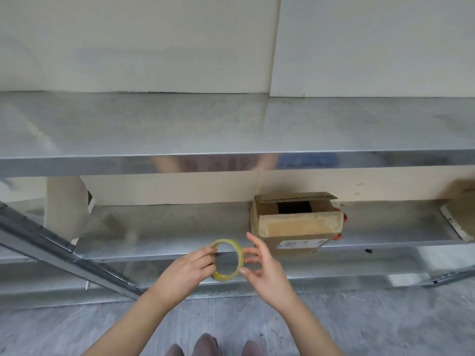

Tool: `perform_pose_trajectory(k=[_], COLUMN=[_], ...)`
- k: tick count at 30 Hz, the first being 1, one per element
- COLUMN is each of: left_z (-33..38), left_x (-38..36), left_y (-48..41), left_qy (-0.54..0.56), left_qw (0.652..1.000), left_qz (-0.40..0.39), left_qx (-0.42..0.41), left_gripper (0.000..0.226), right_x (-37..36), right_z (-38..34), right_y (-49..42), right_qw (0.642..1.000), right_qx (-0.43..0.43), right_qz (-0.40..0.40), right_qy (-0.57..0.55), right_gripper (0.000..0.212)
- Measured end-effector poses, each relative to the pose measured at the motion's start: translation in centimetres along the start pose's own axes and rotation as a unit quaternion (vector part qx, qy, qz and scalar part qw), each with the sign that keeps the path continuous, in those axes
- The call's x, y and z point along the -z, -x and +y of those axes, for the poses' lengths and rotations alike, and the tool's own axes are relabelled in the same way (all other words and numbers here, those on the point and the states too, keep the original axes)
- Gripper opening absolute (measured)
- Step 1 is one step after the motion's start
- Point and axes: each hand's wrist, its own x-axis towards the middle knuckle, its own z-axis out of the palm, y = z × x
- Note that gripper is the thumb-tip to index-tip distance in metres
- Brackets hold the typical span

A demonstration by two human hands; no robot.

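A thin yellowish roll of clear tape (240,255) is held up in front of the lower metal shelf (159,227). My left hand (187,269) grips its left side with curled fingers. My right hand (262,265) touches the roll's right edge with its fingertips and thumb, the index finger raised. A small cardboard box (295,224) stands on the lower shelf just right of my hands, its top flaps partly open over a dark gap, with a white label on its front.
A wide upper metal shelf (231,124) runs across the view against a pale wall. A slanted metal bar (64,253) crosses at the left. Another cardboard piece (462,201) shows at the far right. Grey floor lies below.
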Motion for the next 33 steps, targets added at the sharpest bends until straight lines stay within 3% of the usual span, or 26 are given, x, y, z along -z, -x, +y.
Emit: perform_pose_trajectory(k=[4,8,12,17,19,24,27,33], left_z=[2.9,5.7,9.6,13.0,13.4,13.3,12.5,10.9], left_x=[0.5,0.6,-0.3,-0.7,-0.6,-0.1,0.2,1.6], left_y=[-0.7,-2.3,-3.2,-5.7,-6.3,-7.2,-7.3,-7.4], left_qy=[-0.023,-0.045,-0.02,0.041,0.077,0.069,0.072,0.056], left_qw=[0.998,0.998,0.995,0.98,0.975,0.984,0.985,0.991], left_qz=[-0.001,-0.008,-0.068,-0.057,-0.037,-0.003,0.008,-0.009], left_qx=[-0.065,-0.051,0.065,0.185,0.205,0.163,0.159,0.125], left_gripper=[0.028,0.016,0.036,0.061,0.054,0.006,0.002,0.005], right_x=[3.5,5.9,7.3,8.2,8.4,9.5,10.5,10.6], right_z=[0.2,0.9,1.9,2.5,2.5,2.4,2.2,1.2], right_y=[1.2,2.1,3.4,4.2,4.3,4.1,3.8,2.7], right_qw=[0.997,0.991,0.991,0.993,0.994,0.992,0.992,0.998], right_qx=[-0.013,-0.065,-0.065,-0.034,-0.02,-0.007,-0.009,0.01], right_qz=[-0.078,-0.094,-0.063,-0.02,-0.009,-0.02,-0.025,0.02], right_qy=[0.003,-0.072,-0.096,-0.108,-0.112,-0.127,-0.124,-0.051], right_gripper=[0.07,0.071,0.07,0.068,0.065,0.052,0.031,0.007])
